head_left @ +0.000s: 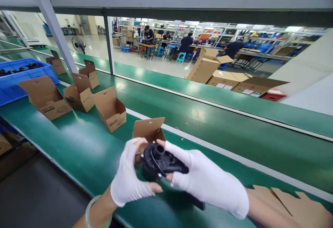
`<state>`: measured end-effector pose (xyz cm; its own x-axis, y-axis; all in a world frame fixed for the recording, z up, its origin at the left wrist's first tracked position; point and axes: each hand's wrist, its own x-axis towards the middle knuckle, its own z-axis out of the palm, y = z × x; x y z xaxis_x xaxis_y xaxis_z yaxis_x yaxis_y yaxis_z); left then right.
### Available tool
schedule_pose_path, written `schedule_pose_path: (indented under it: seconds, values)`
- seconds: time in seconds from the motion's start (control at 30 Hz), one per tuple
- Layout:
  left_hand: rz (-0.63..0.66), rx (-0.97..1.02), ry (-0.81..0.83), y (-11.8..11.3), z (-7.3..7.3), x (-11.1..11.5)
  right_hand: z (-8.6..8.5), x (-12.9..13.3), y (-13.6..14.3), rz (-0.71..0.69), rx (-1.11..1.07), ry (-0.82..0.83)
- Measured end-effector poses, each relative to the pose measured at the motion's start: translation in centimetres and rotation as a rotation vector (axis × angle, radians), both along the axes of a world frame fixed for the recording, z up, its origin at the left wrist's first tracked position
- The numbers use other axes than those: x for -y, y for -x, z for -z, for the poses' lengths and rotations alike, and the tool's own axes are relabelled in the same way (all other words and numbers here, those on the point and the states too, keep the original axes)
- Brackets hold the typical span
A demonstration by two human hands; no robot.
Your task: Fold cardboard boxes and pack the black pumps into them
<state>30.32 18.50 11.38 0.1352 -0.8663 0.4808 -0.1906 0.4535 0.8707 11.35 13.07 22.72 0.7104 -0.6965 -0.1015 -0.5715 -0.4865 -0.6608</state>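
A black pump-like part (152, 162) with a round port on top is held in front of an open cardboard box (148, 129). My right hand (205, 176), in a white glove with bare fingertips, grips the part from the right. On the other side my left hand (131, 177), gloved the same way, curves around the part with thumb and fingers apart; whether it touches the part is unclear. A dark piece (195, 200) shows below my right hand, mostly hidden.
Open cardboard boxes (110, 111) stand on the green conveyor (85, 151) to the left, beside a blue bin (26, 78) of black parts. Flat cardboard (291, 203) lies at lower right. Large cartons (225, 78) stand beyond the belt; people work farther back.
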Motion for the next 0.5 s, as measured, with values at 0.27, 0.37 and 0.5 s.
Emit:
schedule_pose_path:
  seconds: [0.27,0.37,0.5]
  values:
    - [-0.339,0.469,0.02,-1.7,7.7,4.7,-0.8,5.9,-5.7,-0.087,-0.569,0.389]
    - [-0.294,0.476,0.061,-1.0,9.5,5.3,0.0,7.1,-8.0,-0.272,-0.78,0.329]
    - [-0.169,0.438,0.145,-0.7,10.2,5.3,2.3,7.6,-9.4,-0.387,-0.825,0.252]
